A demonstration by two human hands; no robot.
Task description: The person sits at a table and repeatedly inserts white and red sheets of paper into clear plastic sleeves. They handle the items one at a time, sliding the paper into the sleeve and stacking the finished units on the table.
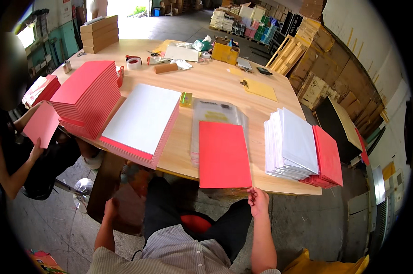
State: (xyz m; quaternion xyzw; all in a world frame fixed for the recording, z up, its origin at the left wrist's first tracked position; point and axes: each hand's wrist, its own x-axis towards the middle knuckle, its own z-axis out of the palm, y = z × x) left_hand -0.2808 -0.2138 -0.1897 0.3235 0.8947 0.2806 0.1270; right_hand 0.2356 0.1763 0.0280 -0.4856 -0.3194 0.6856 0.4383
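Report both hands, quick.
Left hand: open or closed, cannot be told.
Right hand: curled at the red sheet's near right corner; grip cannot be told.

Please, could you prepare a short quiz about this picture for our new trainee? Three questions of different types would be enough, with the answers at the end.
1. Multiple choice: which of the camera wearer's hands is at the near right corner of the single red sheet?
A) left hand
B) right hand
C) both

2. True or false: the white-topped stack lies between the tall red stack and the clear plastic sleeves.

3. Fill in: on the right side of the table, the white pile has a ____ pile directly to its right.

Key:
1. B; the left hand is lower, away from the sheet.
2. True.
3. Red.
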